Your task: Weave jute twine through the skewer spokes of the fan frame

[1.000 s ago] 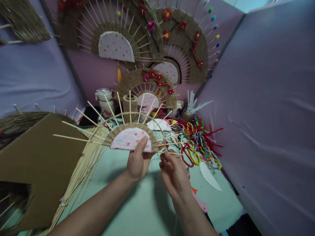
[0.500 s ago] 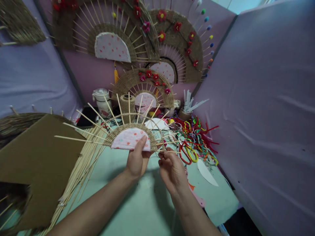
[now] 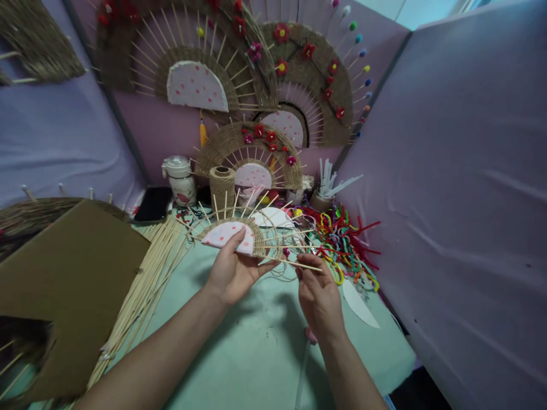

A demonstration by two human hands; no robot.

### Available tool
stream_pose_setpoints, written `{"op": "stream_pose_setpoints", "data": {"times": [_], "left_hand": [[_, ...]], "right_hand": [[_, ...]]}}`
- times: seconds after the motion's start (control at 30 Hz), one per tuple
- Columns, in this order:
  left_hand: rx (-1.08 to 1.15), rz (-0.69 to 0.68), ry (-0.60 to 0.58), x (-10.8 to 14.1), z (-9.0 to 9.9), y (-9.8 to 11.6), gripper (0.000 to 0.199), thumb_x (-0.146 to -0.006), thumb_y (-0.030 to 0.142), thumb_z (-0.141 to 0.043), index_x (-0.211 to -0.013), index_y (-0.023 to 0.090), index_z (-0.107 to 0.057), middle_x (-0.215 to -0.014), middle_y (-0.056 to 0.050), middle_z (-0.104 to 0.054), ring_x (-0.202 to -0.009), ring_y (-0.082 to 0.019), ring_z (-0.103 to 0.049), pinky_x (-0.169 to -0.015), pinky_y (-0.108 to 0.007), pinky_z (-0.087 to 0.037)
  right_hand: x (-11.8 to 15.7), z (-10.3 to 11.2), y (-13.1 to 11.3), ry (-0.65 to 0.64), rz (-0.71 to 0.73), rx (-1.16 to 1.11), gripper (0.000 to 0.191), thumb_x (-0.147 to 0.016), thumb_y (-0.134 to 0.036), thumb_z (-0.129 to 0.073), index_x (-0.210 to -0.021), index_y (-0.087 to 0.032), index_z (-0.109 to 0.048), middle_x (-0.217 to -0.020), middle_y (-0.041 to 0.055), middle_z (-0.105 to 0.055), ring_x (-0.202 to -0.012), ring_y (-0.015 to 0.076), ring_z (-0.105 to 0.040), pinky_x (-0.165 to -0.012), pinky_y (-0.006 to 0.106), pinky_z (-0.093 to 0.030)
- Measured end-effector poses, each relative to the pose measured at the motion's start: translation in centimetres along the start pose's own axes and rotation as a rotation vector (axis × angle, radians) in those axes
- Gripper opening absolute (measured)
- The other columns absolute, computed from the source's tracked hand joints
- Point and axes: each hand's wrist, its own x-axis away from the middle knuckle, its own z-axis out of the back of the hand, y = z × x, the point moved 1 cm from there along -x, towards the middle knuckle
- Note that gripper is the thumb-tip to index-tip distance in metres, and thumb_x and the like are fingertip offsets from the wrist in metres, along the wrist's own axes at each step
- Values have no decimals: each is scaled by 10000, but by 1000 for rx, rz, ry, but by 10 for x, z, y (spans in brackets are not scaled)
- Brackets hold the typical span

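In my left hand (image 3: 228, 270) is a small half-round fan (image 3: 226, 236), gripped at its lower edge with the thumb across the spotted white cloth centre. Woven twine bands the cloth, and thin wooden sticks fan out from it. My right hand (image 3: 318, 290) has its fingers curled around the outer end of the lowest stick (image 3: 294, 263), on the fan's right side. Loose twine (image 3: 280, 276) hangs in loops between the two hands. Whether the right fingers also pinch twine is hidden.
Finished fans with red flowers (image 3: 307, 51) hang on the back wall. A twine spool (image 3: 222, 188), a lidded jar (image 3: 182, 182) and a phone (image 3: 152, 205) stand or lie behind. Cardboard (image 3: 81, 267) and a stick bundle (image 3: 141, 273) lie left; coloured pipe cleaners (image 3: 350, 239) lie right.
The fan has tilted and turned, its left sticks now foreshortened. My right hand has shifted right and slightly down, away from the left, towards the stick's tip.
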Motion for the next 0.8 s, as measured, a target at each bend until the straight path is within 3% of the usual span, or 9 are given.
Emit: {"op": "stream_pose_setpoints", "data": {"times": [0.13,0.2,0.27,0.33,0.4,0.53,0.67,0.73,0.8], "left_hand": [[13,119,-65,5,-3,2,246,-867,299,-475,-976,127,-613,-816,-103,-697,-762,-209,-663,-780,-428,-524],[5,185,-81,7,-3,0,240,-858,306,-486,-932,119,-619,-796,-101,-696,-736,-202,-661,-759,-414,-528],[-19,244,-81,8,-2,-2,253,-850,312,-487,-907,105,-620,-776,-110,-692,-709,-200,-658,-745,-411,-528],[-44,293,-85,8,0,-3,267,-841,309,-482,-898,89,-621,-760,-120,-689,-684,-200,-653,-761,-432,-519],[-52,335,-106,6,1,-4,260,-829,292,-480,-891,83,-621,-761,-123,-688,-667,-194,-647,-807,-472,-496],[-59,379,-169,4,3,-2,222,-814,263,-483,-883,102,-620,-784,-116,-689,-654,-184,-639,-844,-517,-461],[-74,376,-169,3,3,2,252,-818,264,-472,-926,91,-619,-770,-113,-688,-652,-188,-637,-851,-526,-452],[-78,380,-158,3,4,3,261,-817,260,-470,-947,87,-616,-761,-108,-687,-652,-189,-638,-862,-526,-445],[-78,392,-160,2,6,4,272,-814,258,-470,-979,95,-611,-764,-103,-688,-663,-195,-643,-866,-530,-441]], "right_hand": [[-7,-4,-7,-125,6,96,363,-706,-255,-715,-1057,-266,-625,-1192,46,-594,-1137,205,-512,-983,367,-364],[-9,-7,-8,-222,-58,133,391,-678,-247,-735,-1056,-269,-635,-1170,42,-611,-1085,196,-546,-942,343,-400],[-11,-7,-5,-302,-167,177,292,-658,-264,-745,-941,-243,-676,-973,32,-675,-868,180,-613,-800,312,-465],[-13,-2,-2,-312,-231,242,124,-687,-302,-720,-759,-208,-685,-709,0,-656,-617,139,-570,-625,268,-457],[-16,6,0,-286,-226,309,163,-728,-332,-684,-655,-187,-665,-573,-21,-593,-511,114,-495,-541,245,-406],[-16,15,-4,-240,-212,265,203,-738,-399,-671,-711,-197,-675,-624,-4,-617,-575,136,-537,-594,268,-424],[-8,12,-10,-420,-276,192,368,-663,-436,-726,-963,-225,-691,-919,50,-675,-835,195,-602,-766,319,-445],[-5,11,-10,-482,-305,280,261,-679,-399,-720,-857,-208,-715,-797,31,-677,-727,168,-590,-706,287,-437],[-6,13,-9,-427,-294,374,175,-723,-362,-684,-695,-191,-698,-629,0,-633,-572,126,-519,-587,248,-395]]}}
